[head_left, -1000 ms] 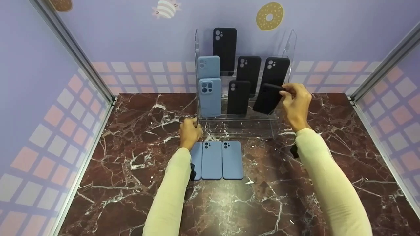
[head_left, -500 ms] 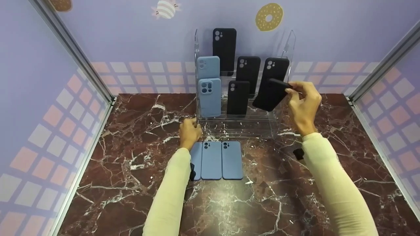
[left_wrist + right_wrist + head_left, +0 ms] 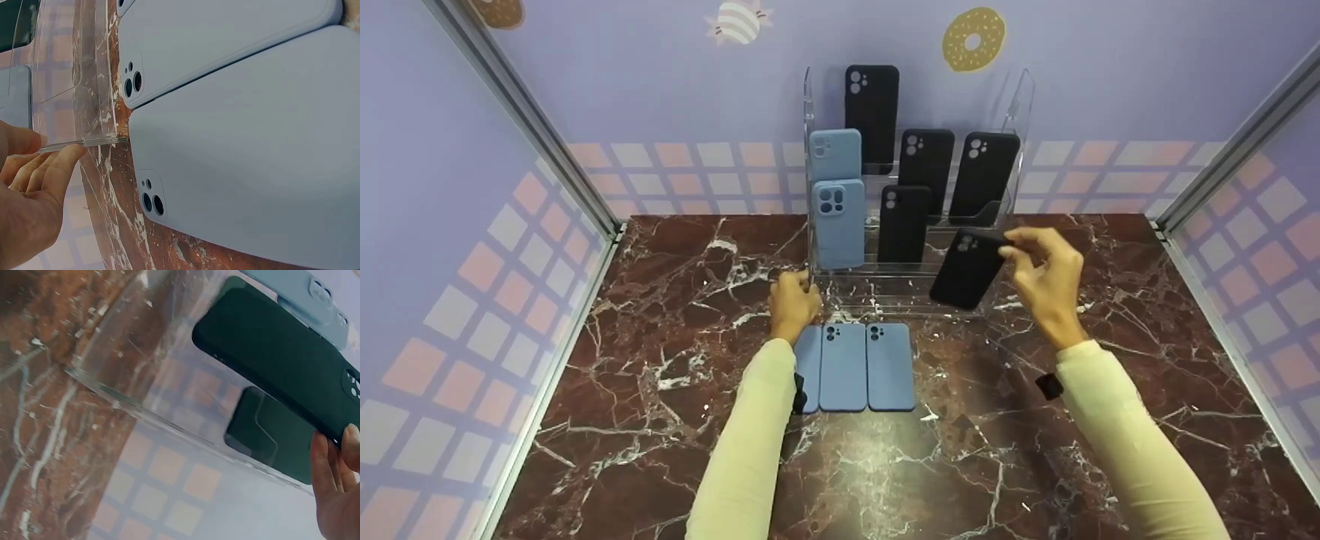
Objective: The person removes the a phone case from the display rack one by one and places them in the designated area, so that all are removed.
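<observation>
Back wall lilac [image 3: 660, 75] with printed squares; surface a dark red marbled table [image 3: 645, 450]. My right hand [image 3: 1046, 277] pinches one black case [image 3: 966, 270] by its upper right corner, thumb against fingers; the case hangs tilted before the right near part of the clear rack [image 3: 900, 279]. Cannot tell whether its lower end touches the rack. In the right wrist view the border crops its camera-hole end and much of that hand. My left hand [image 3: 793, 306] pinches the rack's left near edge; fingertips unclear from the head, but the left wrist view shows the panel between thumb and fingers. Of three blue cases flat on the near side, the leftmost case [image 3: 811, 367] is partly hidden by my left hand and sleeve [image 3: 742, 442]. On the rack's left, a nearer light-blue case [image 3: 840, 232] covers the lower part of a farther light-blue one [image 3: 844, 154]. Clear walls are hard to trace against the marble.
</observation>
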Available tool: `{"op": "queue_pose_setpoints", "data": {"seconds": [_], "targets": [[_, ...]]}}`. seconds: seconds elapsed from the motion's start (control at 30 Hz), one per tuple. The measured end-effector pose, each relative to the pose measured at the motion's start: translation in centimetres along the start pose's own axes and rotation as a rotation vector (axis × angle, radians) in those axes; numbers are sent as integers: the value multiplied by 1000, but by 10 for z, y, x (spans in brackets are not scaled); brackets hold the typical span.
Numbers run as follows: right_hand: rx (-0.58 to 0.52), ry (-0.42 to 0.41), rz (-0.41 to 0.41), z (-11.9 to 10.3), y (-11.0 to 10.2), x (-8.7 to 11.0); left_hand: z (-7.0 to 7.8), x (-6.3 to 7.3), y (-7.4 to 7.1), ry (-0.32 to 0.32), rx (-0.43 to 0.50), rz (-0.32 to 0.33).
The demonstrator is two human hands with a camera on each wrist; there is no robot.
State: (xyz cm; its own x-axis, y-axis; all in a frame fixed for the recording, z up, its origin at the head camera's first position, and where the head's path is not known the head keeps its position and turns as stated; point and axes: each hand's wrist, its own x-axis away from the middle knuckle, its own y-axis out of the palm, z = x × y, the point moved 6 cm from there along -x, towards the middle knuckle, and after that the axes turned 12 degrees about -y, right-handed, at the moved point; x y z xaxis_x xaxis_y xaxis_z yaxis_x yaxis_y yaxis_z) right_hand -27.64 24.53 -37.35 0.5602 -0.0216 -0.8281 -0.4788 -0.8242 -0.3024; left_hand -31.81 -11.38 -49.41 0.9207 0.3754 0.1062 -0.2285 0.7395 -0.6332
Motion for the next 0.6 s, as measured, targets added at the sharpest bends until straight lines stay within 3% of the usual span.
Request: {"op": "queue_pose_setpoints", "data": {"seconds": [0.33,0.6], "targets": [[-9,208,-177,25,9,41,0,1,0,-9,-2,-2],[-4,313,-311,36,18,65,0,0,1,-1,11,-10]]}}
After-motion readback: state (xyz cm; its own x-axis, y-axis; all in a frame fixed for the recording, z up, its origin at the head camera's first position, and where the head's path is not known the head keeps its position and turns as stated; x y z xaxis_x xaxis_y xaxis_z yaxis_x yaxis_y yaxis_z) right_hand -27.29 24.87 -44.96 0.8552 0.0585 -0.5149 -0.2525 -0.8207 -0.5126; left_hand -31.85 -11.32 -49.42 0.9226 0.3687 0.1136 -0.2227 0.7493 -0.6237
